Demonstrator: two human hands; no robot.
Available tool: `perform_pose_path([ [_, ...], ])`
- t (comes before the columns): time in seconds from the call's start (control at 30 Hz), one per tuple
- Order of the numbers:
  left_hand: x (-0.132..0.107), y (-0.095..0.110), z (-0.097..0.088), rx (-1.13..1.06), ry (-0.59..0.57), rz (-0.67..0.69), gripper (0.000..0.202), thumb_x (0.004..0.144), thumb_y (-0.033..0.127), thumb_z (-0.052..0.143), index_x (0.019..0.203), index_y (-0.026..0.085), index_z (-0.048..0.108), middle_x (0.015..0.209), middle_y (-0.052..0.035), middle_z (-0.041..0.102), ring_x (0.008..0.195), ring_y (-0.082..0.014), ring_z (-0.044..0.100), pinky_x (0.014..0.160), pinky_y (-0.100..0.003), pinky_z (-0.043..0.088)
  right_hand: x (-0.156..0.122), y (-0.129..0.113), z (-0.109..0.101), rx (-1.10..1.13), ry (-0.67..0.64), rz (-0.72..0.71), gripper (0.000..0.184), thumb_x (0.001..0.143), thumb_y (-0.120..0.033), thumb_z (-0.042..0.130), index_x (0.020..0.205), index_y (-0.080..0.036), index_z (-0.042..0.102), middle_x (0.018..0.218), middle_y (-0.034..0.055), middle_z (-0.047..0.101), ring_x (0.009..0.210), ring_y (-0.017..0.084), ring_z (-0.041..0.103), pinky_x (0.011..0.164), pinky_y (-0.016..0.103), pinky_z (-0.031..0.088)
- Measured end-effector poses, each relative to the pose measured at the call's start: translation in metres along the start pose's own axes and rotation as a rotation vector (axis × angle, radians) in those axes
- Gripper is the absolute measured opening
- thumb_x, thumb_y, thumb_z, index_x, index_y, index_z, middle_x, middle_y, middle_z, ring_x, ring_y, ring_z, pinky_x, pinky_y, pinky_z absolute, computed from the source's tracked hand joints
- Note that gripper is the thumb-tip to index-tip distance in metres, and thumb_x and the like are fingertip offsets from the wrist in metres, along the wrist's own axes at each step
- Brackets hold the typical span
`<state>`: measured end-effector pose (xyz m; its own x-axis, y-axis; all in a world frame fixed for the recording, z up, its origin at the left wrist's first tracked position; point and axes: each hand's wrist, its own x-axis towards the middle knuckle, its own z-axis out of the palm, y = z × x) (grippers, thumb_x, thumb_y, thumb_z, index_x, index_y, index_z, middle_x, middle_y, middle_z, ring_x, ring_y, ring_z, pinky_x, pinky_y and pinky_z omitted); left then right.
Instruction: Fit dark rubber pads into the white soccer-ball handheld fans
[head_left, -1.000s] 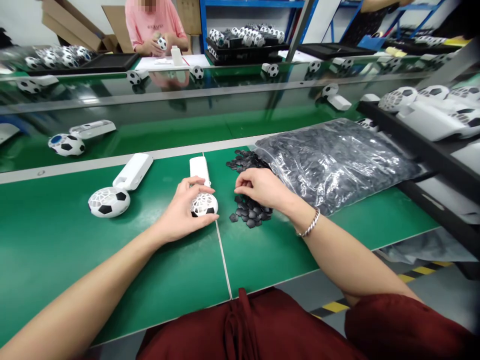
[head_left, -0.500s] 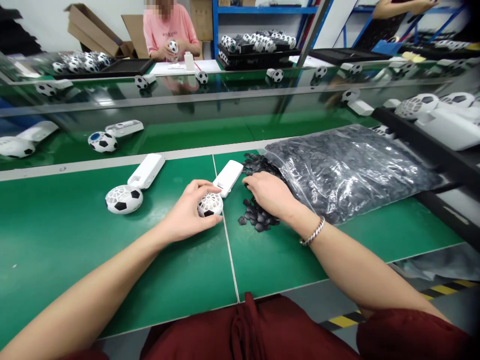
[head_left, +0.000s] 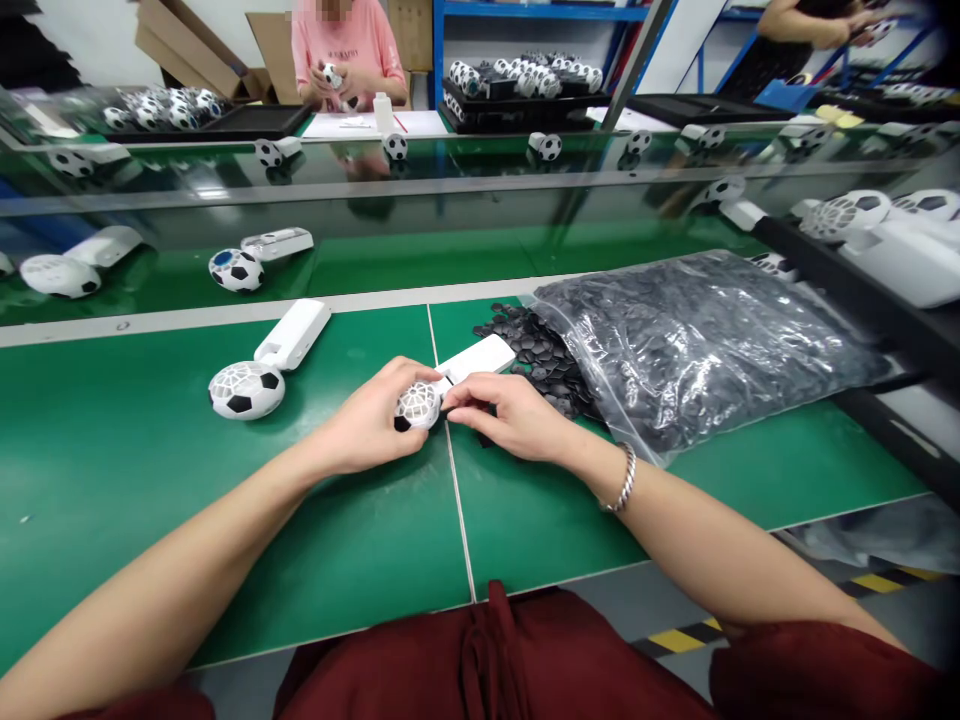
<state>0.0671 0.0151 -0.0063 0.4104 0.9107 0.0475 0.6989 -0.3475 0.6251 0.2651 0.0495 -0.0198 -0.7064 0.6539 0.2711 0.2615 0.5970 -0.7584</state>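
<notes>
Patterned ball [head_left: 417,405] is steadied on green bench [head_left: 360,560]

At left of the frame, a second ball [head_left: 246,390] is seen lying clear of both hands, its white stem [head_left: 294,333] slanted toward the upper right; the spot may have been chosen so that the middle is left free. At center, the patterned ball is clasped by the left hand [head_left: 379,415], thumb and fingers curved around its left side, presumably so that rolling is prevented and the right edge is exposed. Its latticed face is turned upward. The white handle [head_left: 480,360] is aimed at the upper right, the long axis being laid diagonally from lower left. Just right of center, the fingertips of the right hand [head_left: 517,415] are drawn together at the ball's edge; a dark sliver [head_left: 445,404] appears to be pinched there, its shape hidden. Beyond, a pile of black pieces [head_left: 536,350] is spread near the handle's tip, likely for a short reach. It is bordered by a clear bag [head_left: 712,340], packed with black contents. At far right, white units [head_left: 892,255] are borne on a dark rack [head_left: 810,262].
</notes>
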Motion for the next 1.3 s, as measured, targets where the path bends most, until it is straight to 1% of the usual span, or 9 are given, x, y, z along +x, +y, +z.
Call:
perform_pose_path([
  [0.27,0.0,0.002,0.006,0.024,0.022,-0.001,0.046,0.069,0.026,0.058,0.113,0.02,0.047,0.111,-0.0069,0.048,0.104,-0.0229,0.05,0.089,-0.036,0.042,0.004,0.005,0.01,-0.022,0.054,-0.081,0.005,0.08,-0.014,0.058,0.078,-0.016,0.061,0.078,0.0009,0.06,0.078,0.012,0.054,0.073,0.024,0.043],
  [0.7,0.0,0.006,0.017,0.056,0.151,-0.005,0.04,0.07,0.022,0.054,0.108,0.017,0.045,0.104,-0.0076,0.051,0.102,-0.0232,0.049,0.088,-0.037,0.041,0.007,0.01,0.016,-0.035,0.109,0.052,0.012,0.075,-0.023,0.066,0.069,-0.015,0.058,0.07,-0.0021,0.056,0.064,0.008,0.051,0.063,0.021,0.04],
  [0.8,0.0,0.008,0.01,-0.035,0.167,-0.052,0.039,0.066,0.021,0.057,0.104,0.018,0.047,0.102,-0.0054,0.053,0.098,-0.0215,0.052,0.086,-0.035,0.042,0.008,0.006,0.012,-0.055,0.108,0.035,0.014,0.076,-0.026,0.065,0.07,-0.015,0.058,0.071,-0.0018,0.056,0.063,0.008,0.051,0.061,0.02,0.041],
  [0.9,0.007,0.007,-0.01,-0.072,0.172,-0.089,0.039,0.064,0.019,0.059,0.102,0.019,0.048,0.103,-0.0038,0.055,0.094,-0.0204,0.054,0.082,-0.034,0.044,0.006,0.002,-0.002,-0.197,0.184,0.035,0.015,0.077,-0.03,0.063,0.077,-0.016,0.058,0.078,0.0008,0.059,0.072,0.012,0.054,0.067,0.023,0.044],
  [1.0,0.034,-0.005,-0.039,-0.06,0.259,-0.13,0.041,0.064,0.022,0.062,0.102,0.02,0.048,0.1,-0.0024,0.056,0.086,-0.0196,0.056,0.074,-0.033,0.047,0.001,0.005,-0.018,-0.539,0.254,0.13,0.017,0.079,-0.028,0.061,0.091,-0.016,0.059,0.096,0.007,0.061,0.092,0.02,0.054,0.079,0.031,0.044],
  [1.07,0.064,-0.019,-0.054,-0.052,0.331,-0.192,0.041,0.065,0.024,0.063,0.103,0.019,0.048,0.095,-0.0023,0.057,0.079,-0.0185,0.057,0.07,-0.032,0.048,-0.001,0.011,-0.024,-0.769,0.233,0.244,0.029,0.078,-0.027,0.062,0.104,-0.015,0.059,0.111,0.0121,0.057,0.101,0.026,0.051,0.082,0.037,0.044],
  [1.13,0.099,-0.034,-0.062,-0.012,0.397,-0.22,0.042,0.066,0.023,0.064,0.104,0.017,0.048,0.099,-0.0046,0.057,0.084,-0.0194,0.057,0.074,-0.034,0.048,-0.004,0.019,-0.026,-0.938,0.176,0.339,0.036,0.077,-0.026,0.063,0.11,-0.014,0.057,0.119,0.0161,0.054,0.103,0.03,0.051,0.081,0.041,0.045],
  [1.23,0.15,-0.055,-0.063,0.07,0.446,-0.254,0.042,0.07,0.022,0.065,0.108,0.015,0.049,0.104,-0.0082,0.056,0.091,-0.0208,0.055,0.08,-0.037,0.047,-0.008,0.032,-0.025,-1.056,0.081,0.361,0.027,0.082,-0.024,0.055,0.107,-0.015,0.061,0.112,0.0154,0.059,0.095,0.029,0.056,0.074,0.04,0.047],
  [1.3,0.175,-0.068,-0.061,0.115,0.441,-0.288,0.033,0.081,0.027,0.058,0.111,0.014,0.05,0.109,-0.0083,0.055,0.094,-0.0198,0.055,0.08,-0.039,0.048,-0.01,0.041,-0.025,-1.044,0.005,0.304,0.022,0.084,-0.019,0.05,0.1,-0.017,0.064,0.099,0.0114,0.063,0.085,0.025,0.059,0.068,0.036,0.048],
])
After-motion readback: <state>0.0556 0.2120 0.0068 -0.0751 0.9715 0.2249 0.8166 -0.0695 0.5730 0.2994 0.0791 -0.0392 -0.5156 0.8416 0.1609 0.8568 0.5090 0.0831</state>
